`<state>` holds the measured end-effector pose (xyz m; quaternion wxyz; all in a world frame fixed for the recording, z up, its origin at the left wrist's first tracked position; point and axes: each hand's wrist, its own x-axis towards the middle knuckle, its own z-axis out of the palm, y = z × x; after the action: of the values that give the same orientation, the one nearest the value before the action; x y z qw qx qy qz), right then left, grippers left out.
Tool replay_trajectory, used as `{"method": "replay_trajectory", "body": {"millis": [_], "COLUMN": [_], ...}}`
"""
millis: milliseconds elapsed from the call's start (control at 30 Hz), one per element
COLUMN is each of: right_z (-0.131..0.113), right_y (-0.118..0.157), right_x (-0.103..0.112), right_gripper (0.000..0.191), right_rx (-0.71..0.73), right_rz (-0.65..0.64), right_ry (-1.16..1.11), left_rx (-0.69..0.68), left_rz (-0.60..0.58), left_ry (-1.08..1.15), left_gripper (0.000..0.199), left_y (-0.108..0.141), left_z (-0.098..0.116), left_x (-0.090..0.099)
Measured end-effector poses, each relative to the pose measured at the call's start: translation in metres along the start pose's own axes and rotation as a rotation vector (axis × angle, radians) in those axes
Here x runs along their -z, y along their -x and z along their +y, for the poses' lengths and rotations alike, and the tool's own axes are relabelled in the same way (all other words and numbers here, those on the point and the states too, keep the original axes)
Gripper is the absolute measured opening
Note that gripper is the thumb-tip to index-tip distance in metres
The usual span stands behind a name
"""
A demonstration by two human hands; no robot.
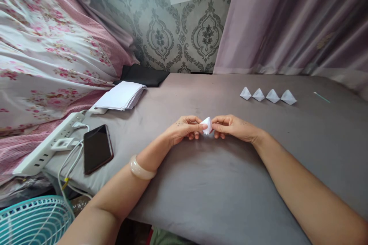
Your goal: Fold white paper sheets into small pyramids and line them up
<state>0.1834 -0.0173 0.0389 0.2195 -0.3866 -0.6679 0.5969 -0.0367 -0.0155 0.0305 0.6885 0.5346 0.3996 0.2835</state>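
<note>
A small folded white paper (207, 125) is held up over the grey table cover, between both hands. My left hand (186, 128) pinches its left side, thumb in front. On the right edge of the same paper, the thumb and fingers of my right hand (230, 127) are closed. Farther back on the right stand several folded white paper pieces in a row, the leftmost (245, 93) nearest the hands and the rightmost (288, 97) slightly larger. A stack of white paper (120, 95) lies at the back left.
A phone (98, 149) lies at the left beside a white power strip (51, 143) with cables. Behind the paper stack is a black flat item (145, 75). A thin green stick (321, 97) lies far right. A turquoise fan (36, 220) stands at the lower left.
</note>
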Motion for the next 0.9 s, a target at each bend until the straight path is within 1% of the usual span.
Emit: {"method": "replay_trajectory", "body": {"millis": [67, 167, 267, 367, 467, 633, 733, 833, 900], "right_z": [0.001, 0.004, 0.007, 0.008, 0.004, -0.004, -0.005, -0.003, -0.001], "right_y": [-0.004, -0.012, -0.019, -0.023, -0.024, -0.020, -0.018, -0.018, -0.019], "right_x": [-0.005, -0.014, -0.024, -0.031, -0.037, -0.042, -0.042, -0.040, -0.039], "right_gripper": [0.034, 0.034, 0.034, 0.037, 0.042, 0.032, 0.028, 0.025, 0.025], "right_rx": [0.004, 0.045, 0.143, 0.250, 0.276, 0.261, 0.275, 0.281, 0.267], "right_rz": [0.090, 0.304, 0.504, 0.612, 0.641, 0.609, 0.600, 0.555, 0.522], "right_ry": [0.003, -0.008, -0.014, -0.061, -0.084, -0.068, -0.027, 0.067, 0.095], "left_rx": [-0.049, -0.185, -0.327, -0.417, -0.452, -0.487, -0.454, -0.401, -0.387], "left_rz": [0.066, 0.143, 0.212, 0.264, 0.282, 0.297, 0.245, 0.178, 0.178], "left_ry": [-0.001, 0.066, 0.126, 0.176, 0.189, 0.172, 0.142, 0.082, 0.040], "left_gripper": [0.034, 0.033, 0.030, 0.034, 0.042, 0.038, 0.036, 0.032, 0.030], "left_y": [-0.003, -0.007, -0.008, -0.009, -0.009, -0.008, -0.005, -0.002, -0.001], "left_z": [-0.003, -0.007, -0.008, -0.008, -0.006, -0.006, -0.005, -0.004, -0.003], "left_x": [0.001, 0.000, -0.003, -0.007, -0.010, -0.013, -0.013, -0.012, -0.011]}}
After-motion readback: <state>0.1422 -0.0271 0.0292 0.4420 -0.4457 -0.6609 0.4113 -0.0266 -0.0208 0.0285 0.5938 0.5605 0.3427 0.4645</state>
